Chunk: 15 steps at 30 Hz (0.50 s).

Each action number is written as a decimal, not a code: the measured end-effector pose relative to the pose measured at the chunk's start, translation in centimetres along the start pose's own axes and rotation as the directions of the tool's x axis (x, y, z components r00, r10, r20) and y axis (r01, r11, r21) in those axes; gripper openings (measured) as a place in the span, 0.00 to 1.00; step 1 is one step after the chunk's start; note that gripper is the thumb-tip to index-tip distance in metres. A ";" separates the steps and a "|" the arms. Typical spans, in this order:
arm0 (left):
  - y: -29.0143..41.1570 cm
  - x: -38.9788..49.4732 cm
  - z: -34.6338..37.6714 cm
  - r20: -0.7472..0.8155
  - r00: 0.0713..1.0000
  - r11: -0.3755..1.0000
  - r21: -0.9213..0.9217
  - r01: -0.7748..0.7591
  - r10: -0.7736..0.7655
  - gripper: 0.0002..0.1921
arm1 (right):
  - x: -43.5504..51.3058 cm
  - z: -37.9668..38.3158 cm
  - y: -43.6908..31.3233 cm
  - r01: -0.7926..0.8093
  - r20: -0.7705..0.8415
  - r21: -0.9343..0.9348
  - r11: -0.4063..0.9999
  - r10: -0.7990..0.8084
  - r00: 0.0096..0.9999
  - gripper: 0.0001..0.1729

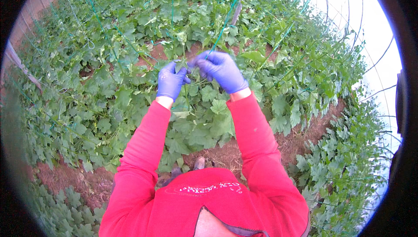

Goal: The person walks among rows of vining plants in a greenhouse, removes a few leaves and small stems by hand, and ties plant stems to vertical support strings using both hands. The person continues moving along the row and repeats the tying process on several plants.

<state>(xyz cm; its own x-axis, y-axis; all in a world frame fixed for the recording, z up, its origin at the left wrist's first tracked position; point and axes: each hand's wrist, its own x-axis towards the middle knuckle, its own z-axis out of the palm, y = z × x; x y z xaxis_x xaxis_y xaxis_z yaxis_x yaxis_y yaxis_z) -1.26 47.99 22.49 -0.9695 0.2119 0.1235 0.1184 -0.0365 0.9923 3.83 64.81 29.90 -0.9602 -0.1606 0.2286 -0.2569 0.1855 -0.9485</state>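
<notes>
My left hand [170,80], in a blue-purple glove, has its fingers closed at a thin green plant stem among the leaves in front of me. Close to its right is my right hand [219,68], gloved alike, with bent fingers, partly blurred. A taut green twine [225,24] runs down from the top into the right hand's fingers. Between the hands the stem and small leaves [181,63] show, partly covered by fingertips. Broad lobed leaves [209,93] spread below both hands.
Dense leafy vines surround me, with more hanging strings [172,1]. A wooden post [242,1] leans at the top, another post [24,64] at the left. Reddish bare soil [225,153] lies by my shoes. Curved hoops and pale sheeting [372,24] stand at the right.
</notes>
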 end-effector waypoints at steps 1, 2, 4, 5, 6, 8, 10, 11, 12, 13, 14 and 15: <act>-0.1 0.4 -0.1 -0.035 0.999 0.997 0.067 -0.032 0.035 0.08 | -0.4 0.8 -0.2 -0.015 -0.038 -0.120 0.993 0.011 0.999 0.11; -0.4 0.9 -0.2 -0.070 0.995 0.989 0.136 -0.062 0.072 0.08 | -0.8 1.6 0.1 0.020 -0.056 -0.236 0.972 -0.035 0.998 0.10; 0.0 1.6 -0.2 -0.059 0.993 0.984 0.153 -0.093 0.103 0.09 | -1.7 3.3 2.5 0.162 -0.099 -0.414 0.896 -0.221 0.970 0.10; 0.6 1.9 -0.1 -0.009 0.995 0.990 0.101 -0.097 0.098 0.09 | -1.8 3.9 3.8 0.204 -0.096 -0.445 0.872 -0.273 0.957 0.10; 0.9 2.0 0.0 0.041 0.995 0.994 0.052 -0.096 0.094 0.09 | -1.6 4.3 4.2 0.197 -0.078 -0.499 0.844 -0.271 0.959 0.10; 1.0 1.5 0.4 0.049 0.993 0.984 -0.152 -0.095 0.104 0.10 | -1.4 4.7 5.3 0.160 -0.098 -0.553 0.817 -0.254 0.962 0.10; 1.0 1.0 0.4 0.074 0.988 0.962 -0.247 -0.113 0.135 0.10 | -0.7 4.8 6.0 0.102 -0.168 -0.555 0.826 -0.232 0.958 0.11; 1.0 0.6 0.3 0.098 0.982 0.961 -0.243 -0.131 0.159 0.10 | -0.4 4.5 6.2 0.078 -0.142 -0.600 0.796 -0.202 0.969 0.11; 1.0 0.0 0.2 0.119 0.977 0.960 -0.242 -0.143 0.175 0.11 | -0.3 4.4 5.9 0.052 -0.114 -0.643 0.764 -0.164 0.980 0.11; 1.0 -0.4 0.0 0.139 0.972 0.958 -0.240 -0.155 0.192 0.11 | -0.3 4.4 5.8 0.030 -0.088 -0.685 0.728 -0.123 0.988 0.11; 1.1 -0.7 0.0 0.125 0.981 0.983 -0.129 -0.129 0.145 0.13 | -0.3 4.4 5.9 0.036 -0.072 -0.697 0.717 -0.120 0.990 0.11; 1.0 -0.9 0.1 0.120 0.977 0.980 -0.116 -0.161 0.175 0.13 | -0.5 4.4 5.9 0.044 -0.055 -0.709 0.704 -0.117 0.992 0.10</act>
<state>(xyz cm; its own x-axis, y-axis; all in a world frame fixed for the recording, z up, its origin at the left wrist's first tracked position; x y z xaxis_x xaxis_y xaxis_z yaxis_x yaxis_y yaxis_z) -0.29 47.85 23.34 -0.9009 0.3182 0.2951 0.2470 -0.1833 0.9515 3.30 61.68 23.20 -0.9282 -0.1276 0.3495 -0.3006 0.8109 -0.5021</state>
